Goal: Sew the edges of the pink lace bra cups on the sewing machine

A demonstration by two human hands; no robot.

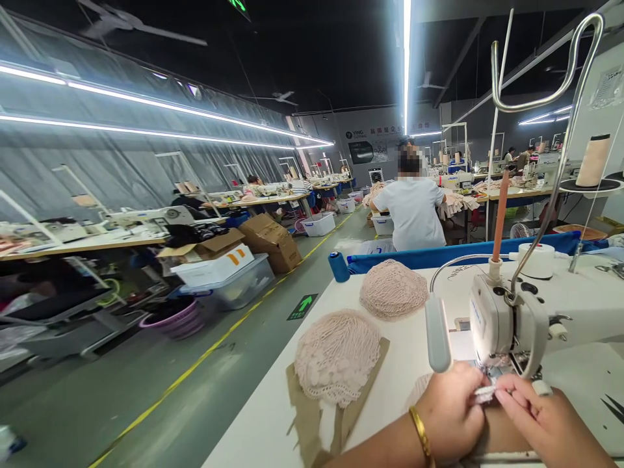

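Both hands meet just below the needle area of a white sewing machine (492, 318). My left hand (451, 409), with a gold bracelet at the wrist, is closed on a small white strip of fabric (484, 394). Right beside it, my right hand (533, 413) pinches the other end of that strip between thumb and fingers. A pale pink lace cup (338, 357) rests on brown card pieces (305, 416) to the left. Behind it lies a second lace cup (392, 289). Part of another lace piece (418, 392) shows beside my left hand.
A blue thread spool (338, 267) stands at the far left corner of the white table (263, 422). A lamp head (438, 333) hangs left of the machine. Dark scissors (615, 409) lie at the right edge. A person in a white shirt (414, 211) sits beyond the blue cloth (463, 252).
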